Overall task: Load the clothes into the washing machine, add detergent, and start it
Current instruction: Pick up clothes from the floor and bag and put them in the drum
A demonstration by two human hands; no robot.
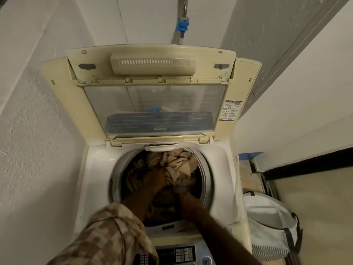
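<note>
Lid (pixel 154 109) raised; left hand (pixel 155 177) and right hand (pixel 183 196) inside washing machine (pixel 224 161) drum (pixel 207 175); right fingers clutch beige clothes (pixel 178 165); left fingers' state unclear.

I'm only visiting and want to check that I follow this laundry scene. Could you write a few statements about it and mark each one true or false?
1. The washing machine has its lid raised. True.
2. The left hand and the right hand both reach into the drum. True.
3. The drum is empty. False: it holds clothes.
4. The laundry basket stands left of the machine. False: it stands on the floor to the right.
5. The control panel sits at the machine's near edge. True.
</note>
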